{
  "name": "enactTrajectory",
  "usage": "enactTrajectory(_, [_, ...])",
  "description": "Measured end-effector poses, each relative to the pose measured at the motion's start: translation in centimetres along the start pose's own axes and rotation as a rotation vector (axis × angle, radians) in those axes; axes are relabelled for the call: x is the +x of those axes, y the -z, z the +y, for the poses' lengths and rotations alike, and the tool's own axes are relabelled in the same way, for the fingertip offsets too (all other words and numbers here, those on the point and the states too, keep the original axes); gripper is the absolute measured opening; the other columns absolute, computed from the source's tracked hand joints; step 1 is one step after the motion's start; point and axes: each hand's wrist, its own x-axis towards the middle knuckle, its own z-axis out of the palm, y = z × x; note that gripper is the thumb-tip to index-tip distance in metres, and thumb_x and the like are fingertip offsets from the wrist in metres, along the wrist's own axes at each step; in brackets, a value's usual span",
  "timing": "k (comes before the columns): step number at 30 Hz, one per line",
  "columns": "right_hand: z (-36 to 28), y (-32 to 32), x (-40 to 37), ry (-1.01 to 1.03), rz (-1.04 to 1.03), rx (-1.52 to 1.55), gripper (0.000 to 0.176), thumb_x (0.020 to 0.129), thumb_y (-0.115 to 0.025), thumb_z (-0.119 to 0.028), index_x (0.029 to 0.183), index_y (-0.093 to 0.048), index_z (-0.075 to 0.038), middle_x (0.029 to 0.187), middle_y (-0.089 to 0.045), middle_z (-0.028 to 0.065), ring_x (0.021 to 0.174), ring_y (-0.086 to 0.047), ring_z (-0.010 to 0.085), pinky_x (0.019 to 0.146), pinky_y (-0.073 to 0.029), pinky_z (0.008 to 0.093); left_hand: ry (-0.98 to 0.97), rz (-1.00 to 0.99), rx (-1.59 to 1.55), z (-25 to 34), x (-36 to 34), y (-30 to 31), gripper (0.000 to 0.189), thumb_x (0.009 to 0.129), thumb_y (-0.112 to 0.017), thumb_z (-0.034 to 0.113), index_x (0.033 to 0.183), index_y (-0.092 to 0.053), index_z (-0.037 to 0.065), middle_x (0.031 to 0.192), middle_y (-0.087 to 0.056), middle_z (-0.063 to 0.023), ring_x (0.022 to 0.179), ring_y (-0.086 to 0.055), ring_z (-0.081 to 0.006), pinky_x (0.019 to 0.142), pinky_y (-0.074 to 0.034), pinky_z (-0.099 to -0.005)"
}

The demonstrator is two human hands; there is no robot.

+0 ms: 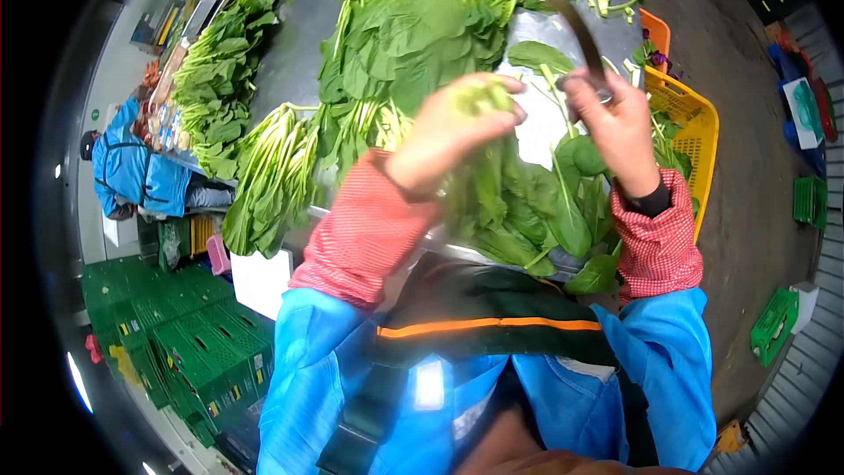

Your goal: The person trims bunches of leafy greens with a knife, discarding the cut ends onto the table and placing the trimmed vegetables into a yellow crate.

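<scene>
Leafy greens (482, 98), a bunch blurred at its stalks, sit ahead of the wearer at twelve o'clock, grasped by the left hand's (448, 130) curled fingers, that forearm angled towards one. At one o'clock, the right hand (620, 127) clenches a curved knife (578, 31), its blade tilted towards eleven, apart from the bunch. I'd judge the step to be stalk trimming; another cut would call for a steady bunch and left fingers clear of the edge. Farther off, a leafy pile (404, 53) covers the surface (305, 31) near twelve.
</scene>
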Motion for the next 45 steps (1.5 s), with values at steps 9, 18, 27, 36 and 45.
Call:
enactTrajectory(9, [9.8, -5.0, -0.9, -0.010, -0.197, -0.498, 0.025, 0.084, -0.067, -0.028, 0.094, -0.066, -0.005, 0.076, -0.066, 0.0154, 0.066, -0.064, 0.0299, 0.061, -0.050, 0.0374, -0.184, 0.739, 1.126, 6.5, -8.4, 18.6, 0.034, 0.082, -0.070, 0.017, 0.113, -0.060, 0.010, 0.092, -0.065, -0.0038, 0.080, -0.063, -0.0170, 0.069, -0.050, -0.0294])
enactTrajectory(18, [12.2, -13.2, -0.4, 0.112, -0.359, -0.899, 0.031, 0.079, -0.067, -0.031, 0.085, -0.058, -0.003, 0.075, -0.064, 0.0176, 0.066, -0.064, 0.0344, 0.059, -0.052, 0.0428, 0.285, 0.926, 1.765, -9.9, -9.6, 33.1, 0.094, 0.066, -0.076, 0.056, 0.142, -0.038, 0.017, 0.135, -0.045, -0.0175, 0.125, -0.045, -0.0314, 0.099, -0.040, -0.0484])
enactTrajectory(27, [12.1, -11.8, 0.2, -0.102, -0.286, -0.737, 0.021, 0.075, -0.062, -0.021, 0.086, -0.060, -0.004, 0.076, -0.064, 0.0179, 0.072, -0.062, 0.0384, 0.066, -0.049, 0.0453, -0.097, 0.625, 0.739, -7.7, -4.8, 17.8, 0.032, 0.083, -0.070, 0.020, 0.110, -0.065, 0.003, 0.103, -0.068, -0.0132, 0.094, -0.065, -0.0212, 0.085, -0.051, -0.0307])
enactTrajectory(36, [11.7, -8.8, -0.7, -0.079, -0.213, -0.560, 0.031, 0.079, -0.068, -0.031, 0.088, -0.063, -0.002, 0.075, -0.065, 0.0183, 0.072, -0.064, 0.0367, 0.065, -0.050, 0.0436, -0.040, 0.487, 0.869, -12.9, 0.9, 11.9, 0.028, 0.084, -0.066, 0.020, 0.103, -0.063, -0.001, 0.090, -0.068, -0.0128, 0.080, -0.066, -0.0192, 0.074, -0.052, -0.0307])
enactTrajectory(45, [13.6, -9.9, -2.1, -0.061, -0.193, -0.685, 0.028, 0.075, -0.065, -0.028, 0.084, -0.063, -0.002, 0.085, -0.063, 0.0176, 0.078, -0.062, 0.0365, 0.068, -0.050, 0.0433, 0.220, 0.402, 1.298, -11.3, 0.1, 9.8, 0.041, 0.086, -0.061, 0.041, 0.101, -0.067, 0.003, 0.099, -0.067, -0.0172, 0.090, -0.065, -0.0313, 0.079, -0.050, -0.0390])
